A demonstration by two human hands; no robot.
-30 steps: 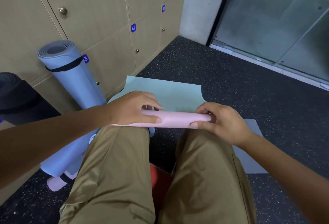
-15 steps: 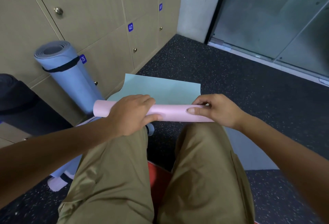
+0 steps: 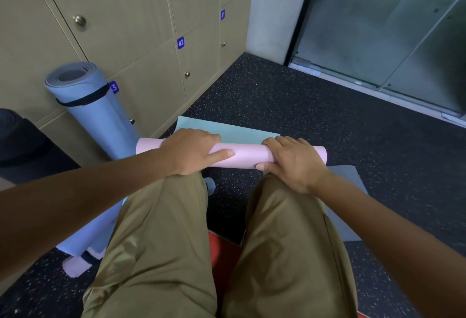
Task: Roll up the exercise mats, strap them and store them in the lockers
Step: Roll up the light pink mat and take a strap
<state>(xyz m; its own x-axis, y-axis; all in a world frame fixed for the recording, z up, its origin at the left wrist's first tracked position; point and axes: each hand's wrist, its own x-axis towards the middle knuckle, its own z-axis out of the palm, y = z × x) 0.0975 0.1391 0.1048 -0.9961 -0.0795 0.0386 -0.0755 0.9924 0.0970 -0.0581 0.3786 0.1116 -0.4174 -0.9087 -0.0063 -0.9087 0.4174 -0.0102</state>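
Observation:
A mat lies on the floor in front of my knees, pink on its outer side and pale green inside. Its near part is a pink roll (image 3: 248, 155); the unrolled green end (image 3: 228, 131) stretches a short way beyond. My left hand (image 3: 193, 151) presses on the roll's left half, thumb along its near side. My right hand (image 3: 293, 160) grips the right half. A blue rolled mat (image 3: 85, 105) with a black strap leans upright against the lockers (image 3: 131, 14) at left. A dark rolled mat (image 3: 22, 141) stands at the far left.
The locker doors are closed, with brass knobs and blue number tags. A grey flat mat (image 3: 349, 179) lies under my right leg. A pink roll end (image 3: 75, 266) lies at lower left. Glass doors (image 3: 388, 25) stand at the back right. Something red (image 3: 222, 252) is under me.
Both hands have rolled the pink mat forward. The roll is thicker and the green unrolled part is shorter than a second ago.

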